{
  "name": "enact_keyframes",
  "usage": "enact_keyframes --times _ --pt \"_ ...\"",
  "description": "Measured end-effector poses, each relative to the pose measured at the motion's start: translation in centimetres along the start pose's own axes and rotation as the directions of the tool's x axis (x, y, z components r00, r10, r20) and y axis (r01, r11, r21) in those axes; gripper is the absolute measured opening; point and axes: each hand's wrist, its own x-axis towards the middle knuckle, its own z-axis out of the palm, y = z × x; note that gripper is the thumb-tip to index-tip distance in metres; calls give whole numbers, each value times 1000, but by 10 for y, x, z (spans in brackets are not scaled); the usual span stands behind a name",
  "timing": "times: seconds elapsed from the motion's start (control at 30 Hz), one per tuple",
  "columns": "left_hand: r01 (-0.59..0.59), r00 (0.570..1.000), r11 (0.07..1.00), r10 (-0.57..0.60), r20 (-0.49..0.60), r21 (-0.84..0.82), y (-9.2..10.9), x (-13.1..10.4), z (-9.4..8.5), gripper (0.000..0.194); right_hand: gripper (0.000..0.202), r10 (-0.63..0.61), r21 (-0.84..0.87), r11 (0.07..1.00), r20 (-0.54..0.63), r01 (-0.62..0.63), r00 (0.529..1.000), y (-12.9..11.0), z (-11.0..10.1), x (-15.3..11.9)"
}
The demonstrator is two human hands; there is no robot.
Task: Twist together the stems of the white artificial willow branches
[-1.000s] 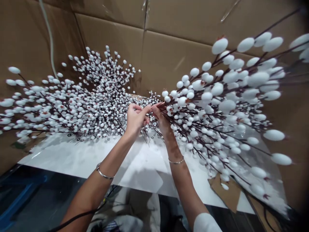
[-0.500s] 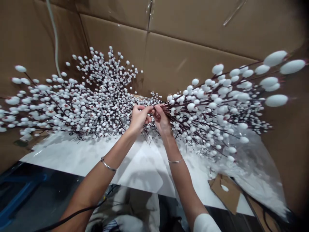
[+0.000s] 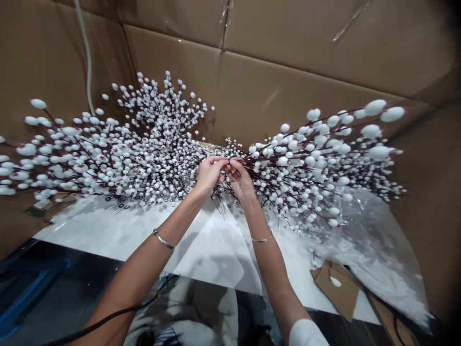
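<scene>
Two hands meet in the middle of the frame, over a white worktop (image 3: pixel 118 235). The left hand (image 3: pixel 208 176) and the right hand (image 3: pixel 240 180) sit close together, nearly touching. Their fingers (image 3: pixel 220 161) are pressed together, pinching the thin dark stem ends of a berry branch (image 3: pixel 317 158).

That branch fans out to the right side of the frame. Its long line runs from the hands at the center out and a little up toward the upper right, with the stem ends pointing left at the hands and the white berry tips pointing right. It hangs just above a clear plastic sheet (image 3: pixel 370 240) at the right.

It looks very light, like foam balls on thin wire twigs. The twigs seem bendy but springy, and the little balls could pop off if squeezed. The best place to hold it is at the bare stems where they bunch up, not on the berries.

More of the same lies in a big berry pile (image 3: pixel 118 149) on the left, with brown cardboard walls (image 3: pixel 288 77) behind
</scene>
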Motion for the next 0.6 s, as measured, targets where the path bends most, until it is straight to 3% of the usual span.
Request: enact_keyframes --times 0.1,0.27,0.47,0.6 --pt "-60 998 997 60 -1 45 -3 1 4 13 12 45 75 996 -55 -41 997 -4 2 0" --pt "-113 993 992 114 -18 56 -5 1 8 10 15 0 98 995 -66 7 998 -5 2 0" --pt "-76 997 995 75 9 71 -4 1 5 9 17 -97 -136 985 93 109 991 -11 -5 -3" --pt "-56 998 995 55 12 88 -3 1 7 9 20 -112 -218 969 41 118 993 -12 -11 0"
